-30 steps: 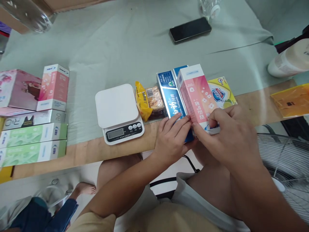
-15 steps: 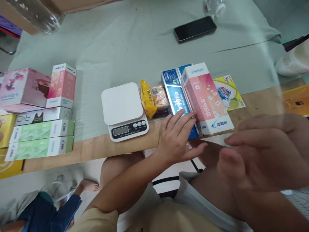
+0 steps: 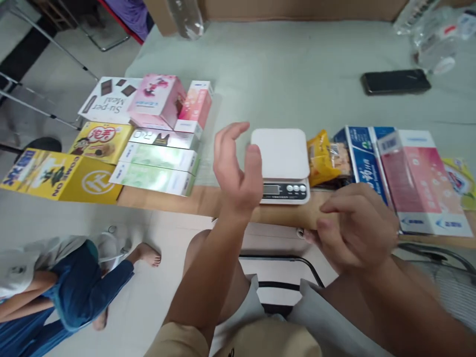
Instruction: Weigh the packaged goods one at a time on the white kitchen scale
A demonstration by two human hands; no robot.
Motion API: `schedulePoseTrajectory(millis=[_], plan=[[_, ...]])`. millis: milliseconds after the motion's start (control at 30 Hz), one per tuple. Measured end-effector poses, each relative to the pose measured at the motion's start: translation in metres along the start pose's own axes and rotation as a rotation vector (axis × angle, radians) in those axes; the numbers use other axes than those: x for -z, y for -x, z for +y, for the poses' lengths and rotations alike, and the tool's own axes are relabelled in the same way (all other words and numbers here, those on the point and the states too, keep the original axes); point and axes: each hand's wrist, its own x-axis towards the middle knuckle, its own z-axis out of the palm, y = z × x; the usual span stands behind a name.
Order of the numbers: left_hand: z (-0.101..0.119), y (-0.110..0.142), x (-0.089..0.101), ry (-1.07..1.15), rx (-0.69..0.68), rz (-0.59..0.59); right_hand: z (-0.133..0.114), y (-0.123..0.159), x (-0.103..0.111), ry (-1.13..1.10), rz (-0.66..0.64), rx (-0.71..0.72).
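1. The left hand [image 3: 238, 171] is up by the white scale [image 3: 280, 153]. Its fingers are bent like a claw, and the thumb is apart from them. It covers the scale's left bottom corner, and I can't tell if it touches.
2. The right hand [image 3: 359, 228] is blurry. Its fingers are curled, with a small gap between the thumb and pointing finger. It hides the bottom of the blue toothpaste box [image 3: 359, 151].
3. The scale sits near the table's front edge, between the hands. Its little screen is too fuzzy to read.
4. Just right of the scale is a yellow packet [image 3: 322, 158], then a see-through snack pack [image 3: 340, 161], partly hidden.
5. Right of the blue box is a pink box [image 3: 439, 183] with smeary print. It covers part of a yellow soap box [image 3: 463, 181] at the picture's edge.
6. On the left, boxes sit close together: green boxes [image 3: 159, 161], a silver box [image 3: 167, 139], pink ones [image 3: 154, 104] and yellow ones [image 3: 92, 183].
7. Farther back lies a black phone [image 3: 396, 82]. A clear bottle [image 3: 186, 20] is cut off at the top.
8. Another person [image 3: 82, 287], low on the left, is cut off too.
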Motion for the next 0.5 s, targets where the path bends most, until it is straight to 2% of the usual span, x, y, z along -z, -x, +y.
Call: schedulePoseTrajectory(millis=[67, 133, 233, 333, 433, 500], plan=[[-0.028, -0.010, 0.022, 0.034, 0.182, 0.084, -0.010, -0.018, -0.023, -0.017, -0.101, -0.034], [-0.055, -0.015, 0.042, 0.067, 0.328, 0.116, -0.017, -0.040, -0.046, -0.032, -0.206, -0.076], [-0.081, -0.016, 0.065, 0.089, 0.388, 0.070, -0.014, -0.082, -0.087, -0.037, -0.338, -0.128], [-0.086, -0.013, 0.077, 0.129, 0.355, 0.004, 0.008, -0.135, -0.143, -0.028, -0.443, -0.265], [-0.083, -0.011, 0.076, 0.162, 0.375, -0.034, 0.035, -0.184, -0.207, 0.033, -0.516, -0.498], [-0.082, -0.012, 0.074, 0.143, 0.373, -0.043, 0.051, -0.206, -0.245, 0.001, -0.600, -0.570]])
